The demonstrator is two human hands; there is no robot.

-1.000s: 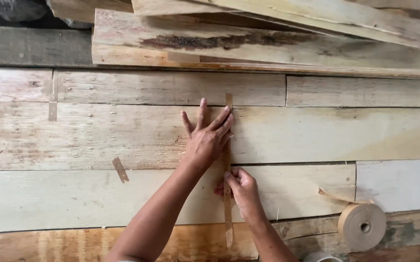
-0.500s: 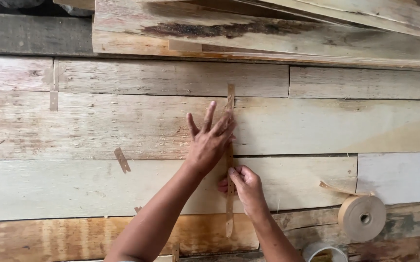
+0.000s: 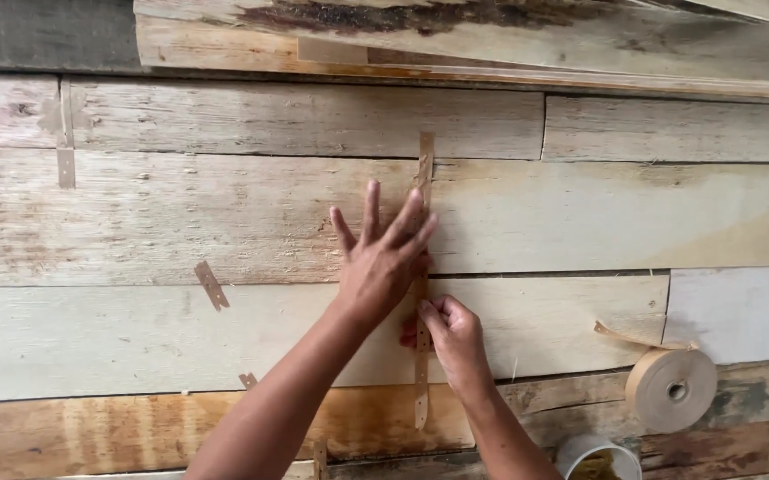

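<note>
Two hands (image 3: 383, 258) — tape roll (image 3: 670, 388) nearby.

The surface (image 3: 180, 222) is a spread of pale, weathered wooden planks laid edge to edge. A long brown tape strip (image 3: 421, 356) lies across their seams; left of it lie shorter tape pieces (image 3: 211, 284), right of it a tape roll (image 3: 671, 388) and a white cup (image 3: 598, 458).

Tape roll (image 3: 671, 388) lower right — white cup (image 3: 600, 459) beside it.
</note>
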